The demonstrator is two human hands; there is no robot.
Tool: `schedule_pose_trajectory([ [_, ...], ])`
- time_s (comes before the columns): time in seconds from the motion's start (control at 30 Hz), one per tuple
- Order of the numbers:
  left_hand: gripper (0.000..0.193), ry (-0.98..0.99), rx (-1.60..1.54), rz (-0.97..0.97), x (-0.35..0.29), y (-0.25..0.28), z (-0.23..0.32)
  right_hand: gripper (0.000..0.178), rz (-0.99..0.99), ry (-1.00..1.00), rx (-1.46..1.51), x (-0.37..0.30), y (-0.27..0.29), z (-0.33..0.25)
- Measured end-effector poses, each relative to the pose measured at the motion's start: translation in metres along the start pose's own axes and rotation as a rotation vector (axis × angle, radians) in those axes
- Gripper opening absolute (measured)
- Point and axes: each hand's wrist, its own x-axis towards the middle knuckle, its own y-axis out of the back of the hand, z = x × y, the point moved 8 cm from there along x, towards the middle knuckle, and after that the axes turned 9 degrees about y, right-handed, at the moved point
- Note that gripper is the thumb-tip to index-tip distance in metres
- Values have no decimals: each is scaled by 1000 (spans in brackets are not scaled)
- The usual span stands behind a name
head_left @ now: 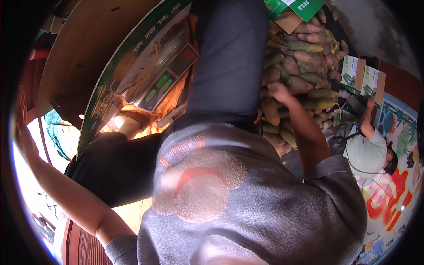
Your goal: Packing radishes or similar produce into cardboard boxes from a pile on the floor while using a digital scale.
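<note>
My right hand reaches into a heap of radishes, long thick roots coloured green to pinkish brown. Its fingers are closed around the yellowish-green end of one radish; the grip is partly hidden. At the left rim my left hand is stretched away from my body, beside a large open cardboard box. Shadow and the picture's edge obscure its fingers, and whether it touches the box is unclear.
A digital scale with a lit green display sits over orange cloth. White-green cartons stand beyond the heap. Close to them a person in a light shirt works, one arm raised. Patterned sheeting lies at right.
</note>
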Motion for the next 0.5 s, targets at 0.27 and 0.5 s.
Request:
schedule_pose_trajectory([
  [0.27,40,66,-158,203,11,21,-18,115,-35,-292,-340,-82,-86,29],
  [0.5,40,87,-357,193,20,33,-53,106,53,-401,-384,-95,-62,5],
])
